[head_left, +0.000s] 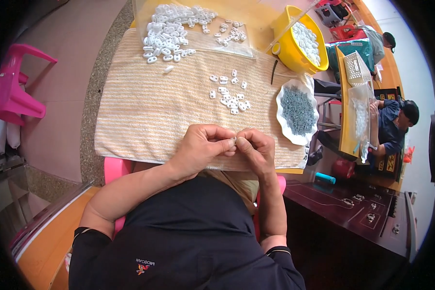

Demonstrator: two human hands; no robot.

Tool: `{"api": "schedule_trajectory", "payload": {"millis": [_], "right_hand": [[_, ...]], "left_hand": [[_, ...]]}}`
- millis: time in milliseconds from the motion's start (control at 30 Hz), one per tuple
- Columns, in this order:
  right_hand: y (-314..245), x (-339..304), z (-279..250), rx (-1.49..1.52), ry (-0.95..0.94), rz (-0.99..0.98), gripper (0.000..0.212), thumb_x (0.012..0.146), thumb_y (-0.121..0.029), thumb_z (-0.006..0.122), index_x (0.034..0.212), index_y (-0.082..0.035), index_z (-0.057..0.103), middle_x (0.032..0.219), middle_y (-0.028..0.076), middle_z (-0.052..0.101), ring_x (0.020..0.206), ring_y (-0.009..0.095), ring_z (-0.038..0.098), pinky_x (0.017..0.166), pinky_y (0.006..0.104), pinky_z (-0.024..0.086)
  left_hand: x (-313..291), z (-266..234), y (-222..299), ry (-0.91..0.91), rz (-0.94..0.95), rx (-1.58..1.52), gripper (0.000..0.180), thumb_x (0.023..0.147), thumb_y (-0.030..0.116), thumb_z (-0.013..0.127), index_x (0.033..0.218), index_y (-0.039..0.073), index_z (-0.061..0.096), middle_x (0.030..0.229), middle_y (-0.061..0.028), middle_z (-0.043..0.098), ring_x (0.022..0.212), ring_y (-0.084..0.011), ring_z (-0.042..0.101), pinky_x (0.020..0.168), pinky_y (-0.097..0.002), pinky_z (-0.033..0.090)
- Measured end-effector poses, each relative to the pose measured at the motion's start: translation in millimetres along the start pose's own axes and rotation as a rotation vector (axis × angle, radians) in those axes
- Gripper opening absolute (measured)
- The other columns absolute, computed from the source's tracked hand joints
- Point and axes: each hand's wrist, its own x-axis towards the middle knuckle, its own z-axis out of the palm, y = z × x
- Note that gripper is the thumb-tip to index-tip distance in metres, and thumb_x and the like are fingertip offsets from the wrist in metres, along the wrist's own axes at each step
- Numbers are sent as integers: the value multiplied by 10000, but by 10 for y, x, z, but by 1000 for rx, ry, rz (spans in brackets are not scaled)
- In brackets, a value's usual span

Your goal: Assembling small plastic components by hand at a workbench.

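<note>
My left hand [204, 146] and my right hand [257, 149] meet fingertip to fingertip over the near edge of the towel-covered table. Both are closed in a pinch on a tiny piece, mostly hidden by the fingers, so I cannot make out its kind. Just beyond them a loose group of small white plastic pieces [233, 100], each with two holes, lies on the striped towel [140, 106]. To the right of my right hand stands a white scalloped dish [280, 113] full of small grey metal parts [297, 111].
A large heap of white oval pieces [164, 34] lies at the far left, beside a clear plastic sheet [222, 46]. At the far right stands a yellow basin [287, 50] of white pieces. Another person [394, 121] sits at a side table; a pink stool [19, 92] stands left.
</note>
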Motion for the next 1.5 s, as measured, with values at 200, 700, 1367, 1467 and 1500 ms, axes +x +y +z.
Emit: {"api": "schedule_trajectory", "payload": {"millis": [200,700,1367,1467,1500], "right_hand": [[-3,-9,-9,-45,7,-29,150,919,-108,625,848,24,630,803,16,630,736,64,549,659,209,443],[12,-9,-55,279,-8,118,156,899,-31,615,1032,45,647,921,72,689,816,110,650,742,241,529],[-52,227,-110,-339,220,-98,141,892,13,588,1022,46,632,847,54,654,724,96,620,604,252,504],[-3,368,-141,-587,263,-335,154,864,22,596,1007,13,652,851,81,646,666,125,606,561,274,473],[-12,408,-138,-675,289,-332,163,846,-1,621,1005,-7,660,869,98,644,669,166,618,572,292,479]], "left_hand": [[8,13,5,-8,22,66,156,868,-3,650,1013,-60,656,888,-105,686,782,-130,666,719,-243,567],[30,-10,53,9,-71,-51,162,878,8,637,1026,-56,637,920,-114,674,808,-147,663,766,-267,576],[19,0,76,34,-104,-75,182,877,22,640,1048,-36,618,912,-98,665,811,-147,661,754,-277,573],[19,-1,80,38,-97,-76,178,874,25,645,1039,-33,614,903,-96,663,801,-148,658,752,-281,569],[18,-1,79,36,-92,-76,178,874,25,645,1039,-33,614,903,-96,663,801,-148,658,752,-281,569]]}}
